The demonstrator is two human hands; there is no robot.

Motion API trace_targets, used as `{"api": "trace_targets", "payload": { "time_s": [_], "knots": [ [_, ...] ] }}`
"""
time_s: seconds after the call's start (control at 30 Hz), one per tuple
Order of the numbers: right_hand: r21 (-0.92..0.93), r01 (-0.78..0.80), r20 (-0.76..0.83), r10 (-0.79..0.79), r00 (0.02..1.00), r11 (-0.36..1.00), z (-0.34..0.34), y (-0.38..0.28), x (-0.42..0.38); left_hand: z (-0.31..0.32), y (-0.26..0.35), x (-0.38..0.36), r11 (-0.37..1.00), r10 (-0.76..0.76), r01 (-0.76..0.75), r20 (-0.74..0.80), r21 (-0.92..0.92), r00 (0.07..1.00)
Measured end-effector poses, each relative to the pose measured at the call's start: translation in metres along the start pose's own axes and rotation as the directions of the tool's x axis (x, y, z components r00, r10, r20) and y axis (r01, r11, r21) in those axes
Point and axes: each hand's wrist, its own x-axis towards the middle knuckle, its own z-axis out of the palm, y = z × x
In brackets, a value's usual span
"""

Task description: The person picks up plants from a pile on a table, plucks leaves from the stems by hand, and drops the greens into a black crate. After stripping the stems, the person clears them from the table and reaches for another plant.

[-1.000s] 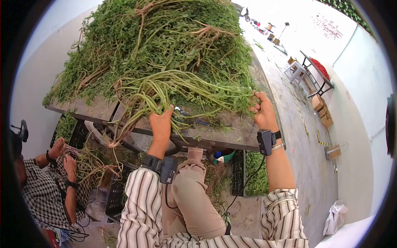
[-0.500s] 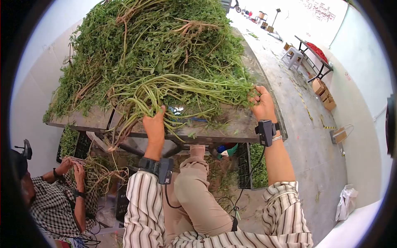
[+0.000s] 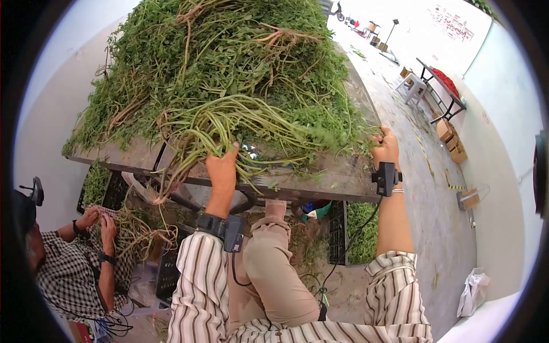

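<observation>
A large heap of leafy green plants (image 3: 229, 63) lies on the dark table (image 3: 320, 183). At the table's front edge my left hand (image 3: 223, 166) is closed round a bundle of long green stems (image 3: 240, 108), whose pale roots hang over the edge. The bundle's leafy tops spread to the right across the tabletop. My right hand (image 3: 386, 146) is at the table's right edge, beyond the leaf tips, with its fingers curled together; a small green bit may be between them, too small to make out.
A co-worker (image 3: 80, 257) sits at lower left, hands at a rooty plant. Black crates of greens (image 3: 360, 231) (image 3: 100, 188) stand under the table. Right: a white stool (image 3: 412, 88), a table with a red pile (image 3: 446, 83), cardboard boxes (image 3: 452, 140), a white bag (image 3: 473, 291).
My right hand has moved right, away from the leafy tops it was touching. My left hand still grips the stems. The whole view has shifted slightly.
</observation>
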Motion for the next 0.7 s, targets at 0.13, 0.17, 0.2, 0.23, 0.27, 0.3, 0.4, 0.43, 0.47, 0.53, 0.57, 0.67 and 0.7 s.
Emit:
{"api": "trace_targets", "payload": {
  "time_s": [0.13,0.17,0.2,0.23,0.27,0.3,0.4,0.43,0.47,0.53,0.57,0.67,0.7],
  "knots": [
    [0.031,0.015,0.1,-0.018,0.995,0.999,-0.016,-0.014,0.003,0.002,0.003,-0.002,0.999,0.032,-0.032,-0.013,0.025,0.999],
    [0.018,0.02,0.197,-0.023,0.98,1.0,-0.018,-0.016,-0.003,0.002,-0.003,0.0,0.999,0.024,-0.024,-0.007,0.027,1.0],
    [0.016,0.018,0.189,-0.021,0.982,1.0,-0.02,-0.017,-0.009,0.001,-0.008,0.004,0.998,0.052,-0.051,-0.01,0.037,0.999],
    [-0.157,0.084,0.232,-0.046,0.972,0.984,-0.021,-0.017,-0.015,0.0,-0.014,0.006,0.996,0.082,-0.081,-0.015,0.048,0.997],
    [-0.321,0.154,0.28,-0.062,0.958,0.934,-0.019,-0.017,-0.024,0.0,-0.015,0.006,0.997,0.079,-0.079,-0.002,0.017,0.997],
    [-0.321,0.151,0.278,-0.06,0.959,0.935,-0.016,-0.016,-0.033,0.0,-0.014,0.006,0.997,0.078,-0.078,-0.002,0.02,0.997],
    [-0.663,0.267,0.377,0.004,0.926,0.699,-0.008,-0.005,-0.073,0.0,-0.008,0.004,0.993,0.115,-0.115,0.016,0.008,0.993],
    [-0.662,0.264,0.374,0.003,0.927,0.701,-0.007,0.003,-0.079,0.0,-0.005,0.003,0.998,0.07,-0.07,0.014,0.003,0.997],
    [-0.688,0.535,0.594,-0.044,0.804,0.491,-0.008,0.012,-0.082,0.0,-0.002,0.001,1.0,0.024,-0.024,0.014,-0.001,1.0],
    [-0.608,0.755,0.775,-0.024,0.632,0.246,-0.004,0.026,-0.094,0.0,-0.001,0.0,1.0,0.023,-0.023,0.013,-0.018,1.0],
    [-0.567,0.808,0.821,0.033,0.57,0.158,0.002,0.031,-0.104,0.0,-0.001,0.0,0.999,0.023,-0.023,0.006,-0.04,1.0],
    [-0.487,0.873,0.867,0.113,0.486,-0.019,0.005,0.048,-0.114,0.0,0.0,0.0,0.998,0.023,-0.023,-0.01,-0.05,1.0],
    [-0.453,0.884,0.875,0.136,0.465,-0.113,0.004,0.053,-0.114,0.0,0.002,0.0,0.999,0.024,-0.025,-0.011,-0.048,1.0]
  ]
}}
